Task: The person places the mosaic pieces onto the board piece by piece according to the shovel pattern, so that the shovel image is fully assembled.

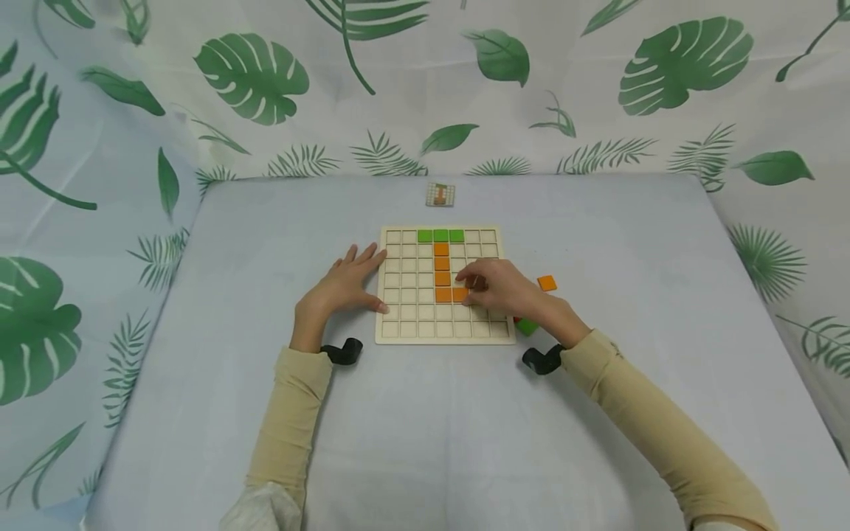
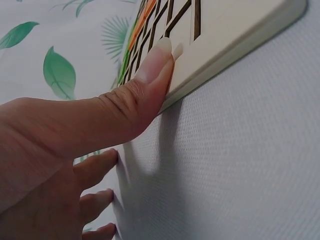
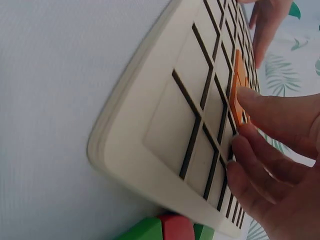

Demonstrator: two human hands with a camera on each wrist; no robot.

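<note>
Board [image 1: 426, 295] part-done: 3 green tiles [image 1: 441, 236] far row, 4 orange tiles [image 1: 441, 263] lined below, my R hand [image 1: 499, 286] pinching 5th orange tile [image 1: 460, 295] just R of board centre, L hand [image 1: 341, 286] spread, gripping nothing, at board's L edge, w/ loose orange pc [image 1: 547, 283], green pc [image 1: 528, 327] + red pc [image 3: 177, 229] R of board, I'd say unplaced.

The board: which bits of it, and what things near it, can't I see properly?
Head view: some cells of the board, hidden under the right hand.
Head view: the details on the card, too small.
Left wrist view: part of the board's edge, behind the left hand.
Right wrist view: the red piece, cut off by the bottom edge.
</note>
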